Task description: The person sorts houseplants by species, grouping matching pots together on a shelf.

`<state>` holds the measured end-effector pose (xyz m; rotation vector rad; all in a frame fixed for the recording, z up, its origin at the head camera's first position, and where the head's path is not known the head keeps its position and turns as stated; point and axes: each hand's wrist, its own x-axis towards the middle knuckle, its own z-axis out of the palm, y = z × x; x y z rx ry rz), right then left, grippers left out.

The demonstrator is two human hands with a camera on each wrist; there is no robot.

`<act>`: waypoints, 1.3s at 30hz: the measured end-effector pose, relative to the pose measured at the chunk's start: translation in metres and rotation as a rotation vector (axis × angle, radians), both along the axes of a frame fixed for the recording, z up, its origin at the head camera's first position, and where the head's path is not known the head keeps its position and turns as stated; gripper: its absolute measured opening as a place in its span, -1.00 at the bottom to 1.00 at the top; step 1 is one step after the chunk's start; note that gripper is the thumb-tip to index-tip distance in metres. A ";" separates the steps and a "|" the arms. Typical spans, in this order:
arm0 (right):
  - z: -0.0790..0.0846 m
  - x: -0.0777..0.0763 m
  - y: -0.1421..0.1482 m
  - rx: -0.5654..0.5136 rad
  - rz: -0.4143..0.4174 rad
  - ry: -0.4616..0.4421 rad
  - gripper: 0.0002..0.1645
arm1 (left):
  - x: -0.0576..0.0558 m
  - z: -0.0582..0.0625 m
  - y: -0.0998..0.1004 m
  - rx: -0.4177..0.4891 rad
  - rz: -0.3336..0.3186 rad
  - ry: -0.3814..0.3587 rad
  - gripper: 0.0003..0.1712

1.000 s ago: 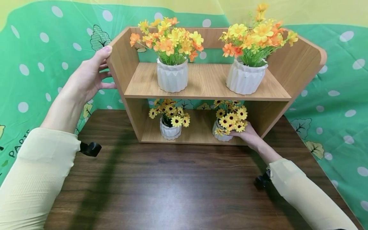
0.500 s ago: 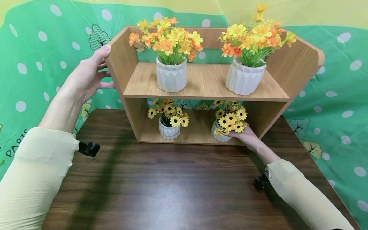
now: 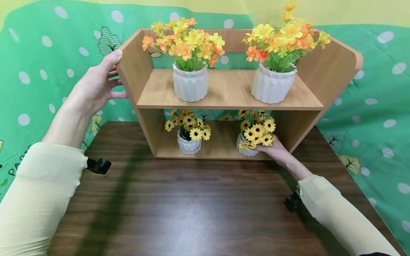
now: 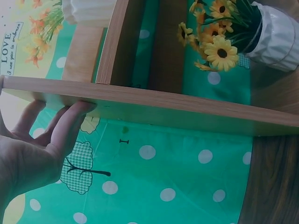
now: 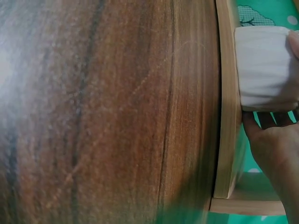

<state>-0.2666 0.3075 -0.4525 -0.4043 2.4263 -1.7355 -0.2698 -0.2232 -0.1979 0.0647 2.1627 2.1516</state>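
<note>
A two-tier wooden shelf (image 3: 230,108) stands on the dark table. My left hand (image 3: 96,83) holds the upper front edge of its left side panel (image 4: 187,105), thumb at the edge and fingertips against the outer face. On the lower tier, my right hand (image 3: 276,151) grips the right-hand white flowerpot (image 5: 266,67) from its right side. Yellow dark-centred flowers (image 3: 257,131) in that pot cover part of the hand. A matching flowerpot (image 3: 189,145) stands to the left on the same tier, apart from both hands.
Two larger white pots, the left pot (image 3: 190,85) and the right pot (image 3: 273,85), stand on the upper tier with orange and yellow flowers. Behind hangs a green dotted cloth (image 3: 381,106). The brown tabletop (image 3: 192,206) stretches out before the shelf.
</note>
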 end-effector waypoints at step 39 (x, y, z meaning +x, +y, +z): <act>-0.006 0.000 0.002 -0.010 0.008 -0.001 -0.13 | 0.003 0.001 0.002 -0.008 -0.006 0.000 -0.20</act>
